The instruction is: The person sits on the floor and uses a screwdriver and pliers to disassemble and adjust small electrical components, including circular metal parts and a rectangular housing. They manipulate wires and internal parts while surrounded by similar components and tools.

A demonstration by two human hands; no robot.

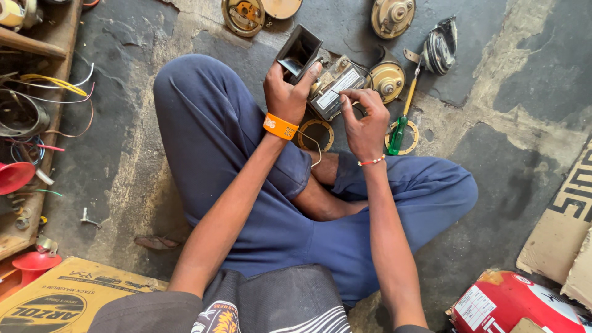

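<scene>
Your left hand (285,92) is clamped on a grey rectangular metal horn unit with a black flared mouth (320,77), held above your crossed legs; your right hand (364,120), fingers pinched together, touches its near face; a green-handled screwdriver (402,120) lies right, on the grey stone floor (524,179).

The cracked concrete floor (505,172) carries round horn discs (392,16), flat metal rings (316,135), a green-handled screwdriver (401,126), a cardboard box (61,296) and a red canister (518,305).

Yellow cardboard box (68,296) bottom left; red canister, white label (473,307) bottom right; brown cardboard (564,222) right edge.
</scene>
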